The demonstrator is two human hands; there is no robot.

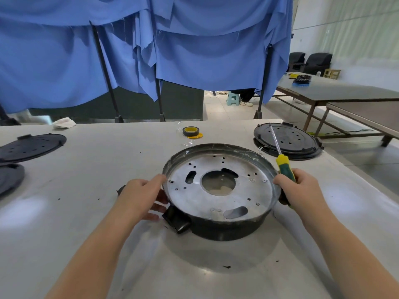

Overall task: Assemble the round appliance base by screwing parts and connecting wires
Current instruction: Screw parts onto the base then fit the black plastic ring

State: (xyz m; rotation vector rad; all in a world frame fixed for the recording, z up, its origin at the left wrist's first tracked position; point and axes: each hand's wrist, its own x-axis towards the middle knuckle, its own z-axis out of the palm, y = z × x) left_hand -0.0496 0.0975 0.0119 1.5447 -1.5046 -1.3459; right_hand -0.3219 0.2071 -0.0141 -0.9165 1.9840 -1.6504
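**Both hands on the round base, screwdriver in the right**

Round appliance base (pixel 220 190) sits on the white counter (pixel 86 212), centre of view, just in front of the person. Black outer shell, silver metal plate set inside it, facing up. Plate has a large central cut-out, two oblong slots and many small screw holes. A black boxy tab (pixel 177 221) juts from the shell at the near left.

Left hand (pixel 142 197) grips the base's left edge: thumb on top of the rim, fingers curled against the outer wall below.

Right hand (pixel 300 190) is at the base's right edge, fingers wrapped round the green-and-yellow handle of a screwdriver (pixel 280 156). Thumb tip touches the rim. Shaft points up and away, its tip over the black disc behind.

Beyond the base: roll of tape with a yellow core (pixel 190 131), on the counter, well apart from the rim. Far right, a black perforated disc (pixel 287 139) lies flat near the counter's edge. Far left, two more dark discs (pixel 30 145), partly cut off by the frame. Crumpled white cloth (pixel 64 122) at the back left edge.

Blue fabric (pixel 151 50) hangs on dark stands behind the counter. Other tables stand off to the right.
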